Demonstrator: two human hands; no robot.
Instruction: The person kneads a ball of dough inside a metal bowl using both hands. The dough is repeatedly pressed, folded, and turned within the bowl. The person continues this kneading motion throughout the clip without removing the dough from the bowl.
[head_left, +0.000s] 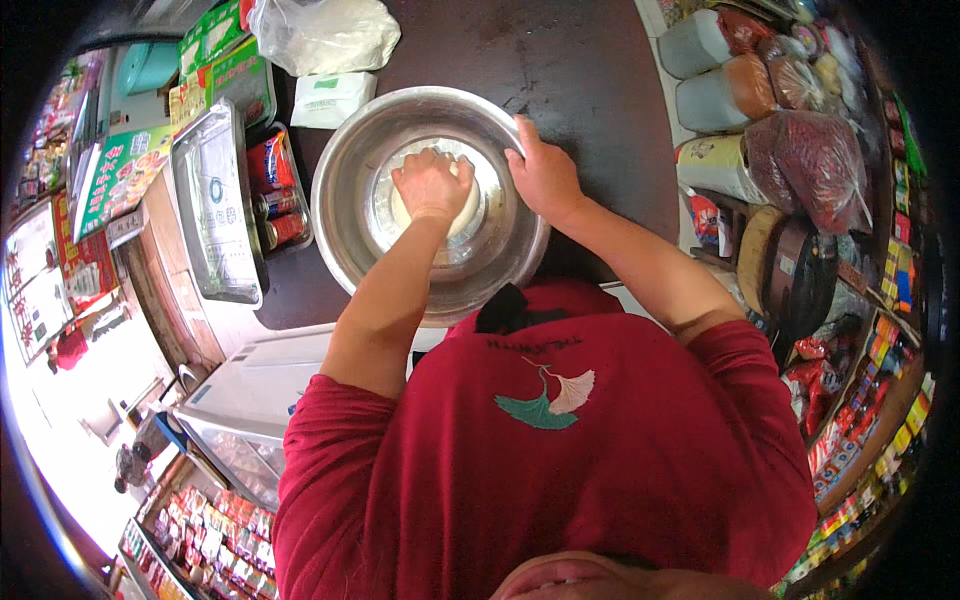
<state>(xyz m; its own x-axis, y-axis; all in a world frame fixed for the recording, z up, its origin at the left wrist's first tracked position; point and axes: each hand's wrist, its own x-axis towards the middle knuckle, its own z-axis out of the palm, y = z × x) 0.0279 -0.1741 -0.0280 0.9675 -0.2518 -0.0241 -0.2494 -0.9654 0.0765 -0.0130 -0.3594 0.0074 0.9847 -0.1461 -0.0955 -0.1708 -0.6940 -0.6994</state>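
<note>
A large stainless steel bowl (337, 210) stands on a dark tabletop. Inside it, near the middle of its floor, lies a pale, smooth lump of dough (466, 214). My left hand (433, 184) presses down on this lump with its fingers curled, covering most of it. At the bowl's upper right rim is my right hand (544, 169), its thumb and a finger over the edge, the other fingers partly hidden. Pale residue shows on the bowl's floor around the dough.
Beyond the bowl lie a white packet (332, 100) and a plastic bag of white contents (326, 34). A metal tray (217, 202) and a smaller tray with packets and jars (281, 191) stand left. Right of the dark tabletop (600, 82) are plastic containers (701, 94) and bagged goods (810, 169).
</note>
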